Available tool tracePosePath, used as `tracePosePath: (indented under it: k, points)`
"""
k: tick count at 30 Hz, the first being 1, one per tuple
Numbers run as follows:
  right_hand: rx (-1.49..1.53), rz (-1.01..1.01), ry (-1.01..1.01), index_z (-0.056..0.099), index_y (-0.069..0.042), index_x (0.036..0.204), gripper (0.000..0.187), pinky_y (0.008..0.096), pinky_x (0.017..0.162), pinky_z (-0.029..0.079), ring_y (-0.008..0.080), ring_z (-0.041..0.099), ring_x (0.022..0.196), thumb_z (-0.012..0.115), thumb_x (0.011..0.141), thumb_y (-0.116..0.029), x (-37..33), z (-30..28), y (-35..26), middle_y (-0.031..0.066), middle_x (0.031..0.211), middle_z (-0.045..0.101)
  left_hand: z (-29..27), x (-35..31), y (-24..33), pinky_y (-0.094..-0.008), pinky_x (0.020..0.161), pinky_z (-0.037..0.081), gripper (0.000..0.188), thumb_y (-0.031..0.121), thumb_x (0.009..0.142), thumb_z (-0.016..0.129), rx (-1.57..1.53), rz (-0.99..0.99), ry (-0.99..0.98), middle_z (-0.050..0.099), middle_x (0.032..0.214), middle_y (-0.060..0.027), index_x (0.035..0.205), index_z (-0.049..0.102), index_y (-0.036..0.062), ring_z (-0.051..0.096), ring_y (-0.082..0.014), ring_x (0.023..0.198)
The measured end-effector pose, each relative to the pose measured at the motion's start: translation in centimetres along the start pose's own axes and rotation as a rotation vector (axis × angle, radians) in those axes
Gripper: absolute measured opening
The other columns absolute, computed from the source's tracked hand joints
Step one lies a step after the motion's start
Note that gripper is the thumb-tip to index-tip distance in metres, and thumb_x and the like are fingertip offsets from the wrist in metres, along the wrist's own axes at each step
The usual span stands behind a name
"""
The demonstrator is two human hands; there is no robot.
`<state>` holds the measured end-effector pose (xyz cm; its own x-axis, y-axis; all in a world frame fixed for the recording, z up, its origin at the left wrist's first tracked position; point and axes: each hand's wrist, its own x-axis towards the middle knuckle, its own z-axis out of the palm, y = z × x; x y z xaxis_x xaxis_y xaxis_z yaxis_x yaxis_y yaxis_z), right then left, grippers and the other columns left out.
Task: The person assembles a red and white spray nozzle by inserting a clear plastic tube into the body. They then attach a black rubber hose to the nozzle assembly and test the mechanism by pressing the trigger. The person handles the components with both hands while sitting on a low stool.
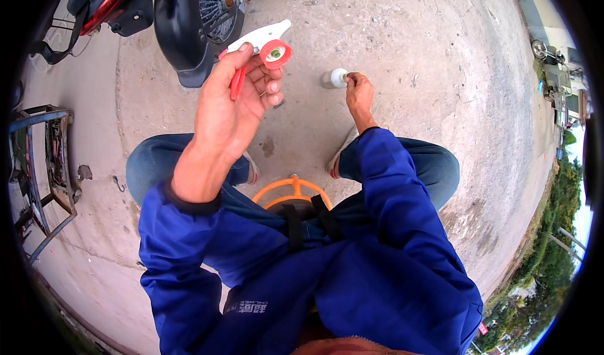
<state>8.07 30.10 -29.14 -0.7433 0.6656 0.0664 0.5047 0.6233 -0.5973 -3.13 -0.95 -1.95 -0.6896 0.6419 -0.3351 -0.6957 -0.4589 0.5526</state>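
One spray head (pixel 261 37) sits gripped in the left hand (pixel 231 106); the right hand (pixel 360 95) pinches the bottle (pixel 336 78) by its neck, best steadied upright against the ground (pixel 415 50).

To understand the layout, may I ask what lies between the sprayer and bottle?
In the head view, only ground shows between sprayer and bottle.

Motorbike (pixel 179 31), trees (pixel 560 210) and concrete (pixel 440 46) show an outdoor yard (pixel 491 122).

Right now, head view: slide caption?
Left hand holds a red-and-white spray head; right hand grips a bottle near its mouth.
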Motion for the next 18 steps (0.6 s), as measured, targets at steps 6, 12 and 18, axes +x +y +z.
tracePosePath:
  k: [6, 12, 18]
  points:
    - [-0.071, -0.076, 0.014, 0.073, -0.006, 0.102, 0.012, 0.048, 0.081, 0.054, 0.0394, 0.068, 0.092, 0.065, 0.095, -0.012, -0.27, 0.08, -0.16, 0.0171, 0.101, 0.068, 0.22, -0.03, 0.04, -0.0315, 0.071, 0.049, 0.034, 0.033, 0.107, 0.05, -0.006, -0.002, 0.003, 0.063, 0.098, -0.009, 0.117, 0.059, 0.0017, 0.054, -0.0147, 0.08]
    - [-0.116, -0.061, -0.006, 0.074, -0.007, 0.101, 0.014, 0.0478, 0.082, 0.053, 0.0381, 0.067, 0.093, 0.066, 0.095, -0.015, -0.27, 0.14, -0.3, 0.0152, 0.101, 0.065, 0.14, -0.05, 0.06, -0.0319, 0.072, 0.048, 0.033, 0.033, 0.107, 0.05, -0.012, -0.002, -0.001, 0.064, 0.098, -0.009, 0.116, 0.059, 0.0018, 0.054, -0.0145, 0.08]
    - [-0.116, -0.035, -0.002, 0.075, -0.006, 0.099, 0.016, 0.0479, 0.082, 0.053, 0.0373, 0.067, 0.093, 0.066, 0.095, -0.02, 0.17, 0.42, -0.04, 0.0153, 0.101, 0.065, 0.05, 0.22, -0.01, -0.0318, 0.072, 0.048, 0.033, 0.032, 0.107, 0.05, -0.004, -0.006, -0.003, 0.064, 0.098, -0.0091, 0.116, 0.059, 0.0019, 0.054, -0.0145, 0.08]
